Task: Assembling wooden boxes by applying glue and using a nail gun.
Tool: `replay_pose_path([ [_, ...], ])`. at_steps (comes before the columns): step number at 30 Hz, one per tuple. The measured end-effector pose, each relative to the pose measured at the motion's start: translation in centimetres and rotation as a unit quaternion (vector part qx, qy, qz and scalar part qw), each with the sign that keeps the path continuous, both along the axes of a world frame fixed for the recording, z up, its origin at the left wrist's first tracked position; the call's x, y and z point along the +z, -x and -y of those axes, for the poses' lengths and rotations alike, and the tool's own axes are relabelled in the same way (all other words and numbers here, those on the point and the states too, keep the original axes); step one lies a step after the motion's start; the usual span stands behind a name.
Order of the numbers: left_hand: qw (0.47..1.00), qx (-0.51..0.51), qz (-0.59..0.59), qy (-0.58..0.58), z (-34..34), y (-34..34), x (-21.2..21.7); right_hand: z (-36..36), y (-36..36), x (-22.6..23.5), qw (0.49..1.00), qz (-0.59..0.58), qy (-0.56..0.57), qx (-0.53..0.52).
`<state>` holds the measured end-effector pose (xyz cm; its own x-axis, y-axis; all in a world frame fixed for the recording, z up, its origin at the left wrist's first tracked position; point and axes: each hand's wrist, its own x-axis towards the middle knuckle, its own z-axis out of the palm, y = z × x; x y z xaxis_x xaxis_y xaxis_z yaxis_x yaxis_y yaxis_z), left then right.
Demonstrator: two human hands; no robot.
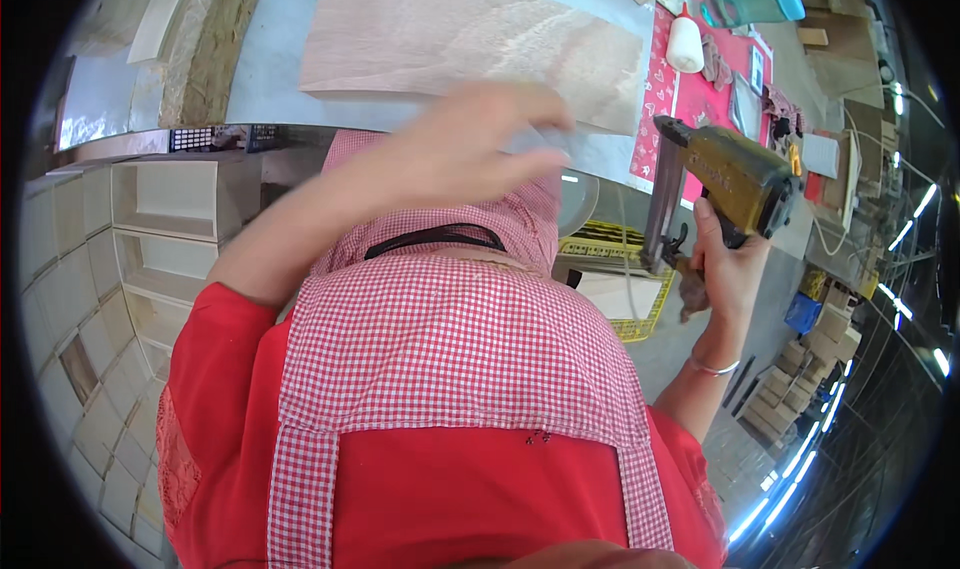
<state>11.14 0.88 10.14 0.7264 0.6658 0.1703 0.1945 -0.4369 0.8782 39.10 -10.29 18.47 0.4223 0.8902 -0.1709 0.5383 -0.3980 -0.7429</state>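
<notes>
1. Right hand (722, 269) closed around the grip of a brass-coloured nail gun (730, 174), held up at the right of the scene, wrist circled by a thin metal bangle (715, 368).
2. Nail gun tilted, its body slanting up to the left, its long dark magazine (660, 204) hanging straight down beside the hand.
3. Left hand (470, 144) raised in the middle of the scene, blurred by motion; fingers spread fairly wide and pointing right, nothing clearly gripped, though the blur left that uncertain.
4. Left hand well apart from the nail gun, near the edge of a pale plywood board (470, 39) lying flat on the grey surface (270, 69) at the far side.
5. Red-and-white checked apron (450, 339) over a red shirt (470, 499) filling the near middle, with a dark strap (435, 239) curving across the checked cloth.
6. Red patterned mat (700, 94) on the surface at far right, carrying a white bottle (685, 41), a teal container (755, 4) and small odds and ends too small to tell.
7. Yellow crate (640, 319) low down between the apron and the right hand, a light wooden piece (615, 294) inside it.
8. White open cubby boxes (165, 209) stacked at the left, with more pale wooden pieces (70, 309) in rows beneath them.
9. Small cardboard boxes (790, 384) piled on the floor at the right, with a blue box (803, 312) just beyond them.
</notes>
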Motion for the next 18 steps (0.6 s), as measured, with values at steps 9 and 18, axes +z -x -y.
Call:
replay_pose_path([
  [9, 0.904, -0.176, 0.086, 0.38, 5.8, -12.6, -2.8, 4.7, 2.8, -4.1, 0.979, -0.142, -0.083, -0.122],
  [18, 0.852, -0.187, 0.107, 0.478, 6.7, -15.1, -2.7, 4.9, -0.5, -5.3, 0.966, -0.176, -0.093, -0.163],
])
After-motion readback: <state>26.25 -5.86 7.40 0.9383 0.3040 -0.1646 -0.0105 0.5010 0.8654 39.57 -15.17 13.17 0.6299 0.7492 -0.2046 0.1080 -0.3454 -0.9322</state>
